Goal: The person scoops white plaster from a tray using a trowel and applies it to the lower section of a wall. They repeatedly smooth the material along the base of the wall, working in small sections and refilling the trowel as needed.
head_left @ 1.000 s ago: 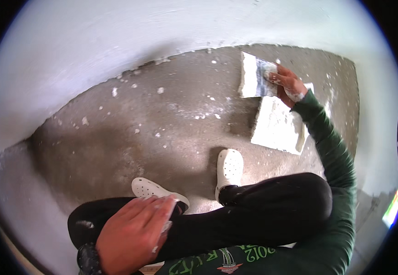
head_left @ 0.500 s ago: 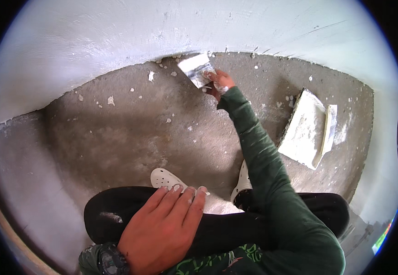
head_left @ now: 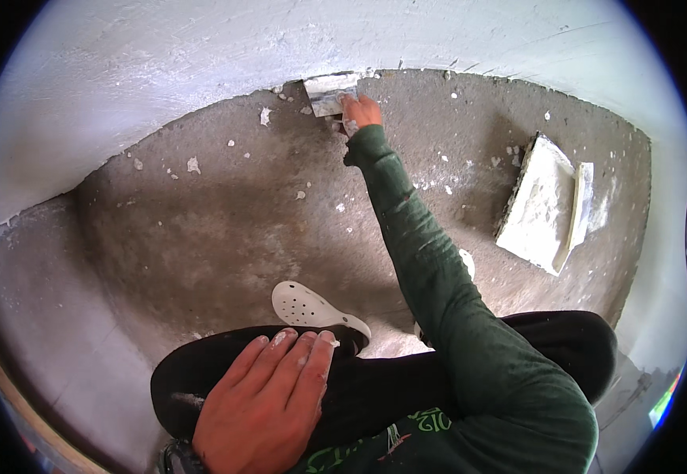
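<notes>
My right hand (head_left: 359,113) grips a broad putty knife (head_left: 329,93), its metal blade smeared with white. The blade's far edge lies at the foot of the white wall (head_left: 375,35), where it meets the floor. Fingers hide most of the knife's handle. Back upward, my left hand (head_left: 268,399) lies flat over my left knee in black trousers (head_left: 201,359), fingers stretched and holding nothing. Specks of white filler stick to its fingertips.
On the rough concrete floor (head_left: 225,213) at the right lies a flat, white-coated board (head_left: 537,205) with a raised strip along one side. White crumbs dot the floor, several beside the knife. A white clog (head_left: 308,304) shows below my left knee.
My right hand has shifted slightly left and farther out with the putty knife, whose blade has turned and now sits closer to the wall. My left hand remains on the knee.
</notes>
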`<state>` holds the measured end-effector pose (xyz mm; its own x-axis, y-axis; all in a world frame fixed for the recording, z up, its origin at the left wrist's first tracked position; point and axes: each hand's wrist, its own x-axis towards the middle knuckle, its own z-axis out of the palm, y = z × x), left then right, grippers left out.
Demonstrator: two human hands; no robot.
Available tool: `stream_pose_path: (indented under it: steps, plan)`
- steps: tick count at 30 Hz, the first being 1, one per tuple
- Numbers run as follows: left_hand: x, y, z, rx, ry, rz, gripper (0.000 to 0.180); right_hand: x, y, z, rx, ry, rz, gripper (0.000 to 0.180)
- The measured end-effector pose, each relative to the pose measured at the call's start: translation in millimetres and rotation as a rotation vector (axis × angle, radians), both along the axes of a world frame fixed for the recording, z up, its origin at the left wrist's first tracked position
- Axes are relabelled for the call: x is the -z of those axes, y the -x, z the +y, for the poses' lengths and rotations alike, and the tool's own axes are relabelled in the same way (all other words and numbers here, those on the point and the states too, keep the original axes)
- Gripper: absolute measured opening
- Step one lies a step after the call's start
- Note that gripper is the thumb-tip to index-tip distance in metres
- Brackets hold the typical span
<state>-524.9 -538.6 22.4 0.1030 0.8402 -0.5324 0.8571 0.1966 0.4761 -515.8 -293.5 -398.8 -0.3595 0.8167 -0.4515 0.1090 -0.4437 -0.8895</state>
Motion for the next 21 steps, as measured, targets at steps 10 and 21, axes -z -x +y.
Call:
stream_pose_path:
  steps: [10,21]
  plan:
    - [-3,2,-12,-0.046,-0.114,-0.019,0.037,10,10,38,-0.592,-1.155,-0.657,0.034]
    - [-6,3,-10,-0.044,-0.101,-0.011,0.037,-76,-28,5,0.149,0.222,0.238,0.018]
